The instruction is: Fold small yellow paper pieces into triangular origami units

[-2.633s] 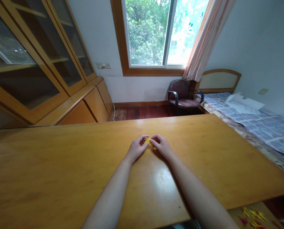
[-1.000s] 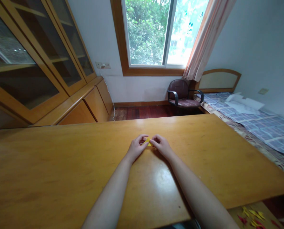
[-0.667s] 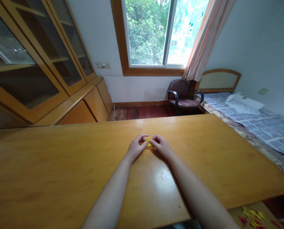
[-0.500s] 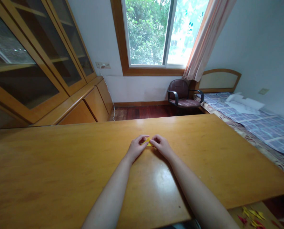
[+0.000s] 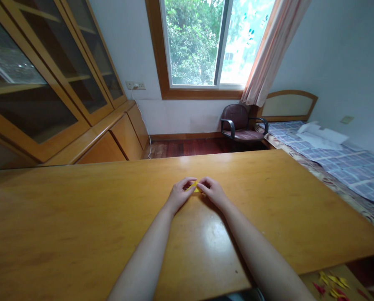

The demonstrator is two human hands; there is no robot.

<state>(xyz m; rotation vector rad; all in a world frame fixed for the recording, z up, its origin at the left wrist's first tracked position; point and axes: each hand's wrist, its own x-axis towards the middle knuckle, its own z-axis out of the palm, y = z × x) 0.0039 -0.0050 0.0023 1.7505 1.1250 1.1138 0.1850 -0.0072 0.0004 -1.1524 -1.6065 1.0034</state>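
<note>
A small piece of folded yellow paper (image 5: 195, 187) is pinched between both my hands, just above or on the wooden table (image 5: 80, 225); I cannot tell whether it touches the surface. My left hand (image 5: 180, 193) grips its left side with thumb and fingers. At the opposite side, the thumb and fingertips of my right hand (image 5: 212, 191) close on the paper. The fingers cover much of it, so its full shape is hidden.
Several small yellow and red folded paper pieces (image 5: 333, 284) lie on a lower brown surface at the bottom right. Beyond the table stand a maroon armchair (image 5: 240, 123) and a bed (image 5: 340, 163). Glass-doored cabinets (image 5: 53, 144) line the left wall.
</note>
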